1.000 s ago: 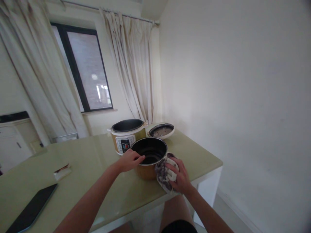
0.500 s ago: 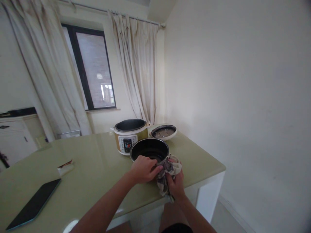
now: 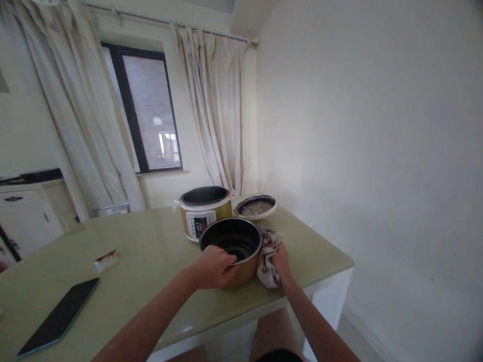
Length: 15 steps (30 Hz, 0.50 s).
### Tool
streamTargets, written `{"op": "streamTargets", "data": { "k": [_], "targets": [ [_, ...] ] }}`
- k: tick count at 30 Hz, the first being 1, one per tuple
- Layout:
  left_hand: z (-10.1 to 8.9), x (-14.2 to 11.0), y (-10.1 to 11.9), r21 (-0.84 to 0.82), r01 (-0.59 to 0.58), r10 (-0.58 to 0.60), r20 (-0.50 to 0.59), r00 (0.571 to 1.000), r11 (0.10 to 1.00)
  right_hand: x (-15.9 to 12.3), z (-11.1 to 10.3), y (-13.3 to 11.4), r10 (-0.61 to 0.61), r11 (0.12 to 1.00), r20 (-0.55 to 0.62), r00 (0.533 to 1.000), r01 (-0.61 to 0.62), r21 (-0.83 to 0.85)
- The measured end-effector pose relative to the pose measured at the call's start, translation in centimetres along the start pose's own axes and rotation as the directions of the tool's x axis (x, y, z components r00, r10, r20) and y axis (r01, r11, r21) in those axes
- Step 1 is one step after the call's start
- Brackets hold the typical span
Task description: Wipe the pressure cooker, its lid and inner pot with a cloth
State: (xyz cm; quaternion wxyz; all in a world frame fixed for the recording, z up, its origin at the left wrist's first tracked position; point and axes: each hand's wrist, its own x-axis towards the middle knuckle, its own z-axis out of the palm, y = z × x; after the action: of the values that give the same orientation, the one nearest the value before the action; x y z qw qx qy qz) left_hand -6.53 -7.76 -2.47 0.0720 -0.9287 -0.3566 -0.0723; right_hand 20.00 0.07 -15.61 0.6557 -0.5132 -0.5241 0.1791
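Observation:
A dark-lined inner pot (image 3: 247,271) with a brownish outside stands on the table near its front edge. My left hand (image 3: 214,267) grips the near-left rim, its fingers curled over into the pot. In my right hand (image 3: 280,260) is a crumpled patterned cloth (image 3: 268,271), pressed against the right outer side of the pot. Right behind the pot stands a white and gold electric cooker (image 3: 206,208), uncovered, with a control panel on its front. Its round lid (image 3: 256,207) lies upturned to the right of the cooker.
A dark tablet-like slab (image 3: 60,317) lies at the left on the greenish table (image 3: 151,251). Beyond it is a small whitish packet (image 3: 106,260). A plain wall (image 3: 370,151) rises on the right, and a white cabinet (image 3: 28,208) stands at the far left.
My right hand has taken the cloth from the front rim to the pot's right side, opening it out somewhat. My left hand has shifted slightly left along the rim, away from the cloth.

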Motion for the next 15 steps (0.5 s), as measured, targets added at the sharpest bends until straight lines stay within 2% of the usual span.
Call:
{"op": "streamTargets", "data": {
  "k": [4,6,8,11,15],
  "targets": [
    [0.3,2.6,4.5,0.093,0.149,-0.148,-0.021,0.989,0.984,-1.7,0.4,0.0,-0.082,0.995,-0.123,0.989,0.075,-0.064],
    [0.9,4.5,6.7,0.07,0.262,-0.258,-0.055,0.964,0.963,-2.7,0.6,-0.2,-0.094,0.994,-0.153,0.984,0.083,-0.076],
    [1.5,6.1,7.9,0.051,0.342,-0.337,-0.083,0.938,0.938,-3.9,0.7,-0.5,-0.117,0.992,-0.166,0.979,0.107,-0.069],
    [2.1,6.5,7.6,0.057,0.311,-0.306,-0.093,0.948,0.949,-4.9,0.8,-0.9,-0.17,0.985,-0.165,0.972,0.16,-0.07],
    [2.3,3.5,4.3,0.095,0.158,-0.146,-0.12,0.982,0.983,-3.0,1.0,-1.2,-0.146,0.987,-0.165,0.975,0.134,-0.084]
  ]
}}
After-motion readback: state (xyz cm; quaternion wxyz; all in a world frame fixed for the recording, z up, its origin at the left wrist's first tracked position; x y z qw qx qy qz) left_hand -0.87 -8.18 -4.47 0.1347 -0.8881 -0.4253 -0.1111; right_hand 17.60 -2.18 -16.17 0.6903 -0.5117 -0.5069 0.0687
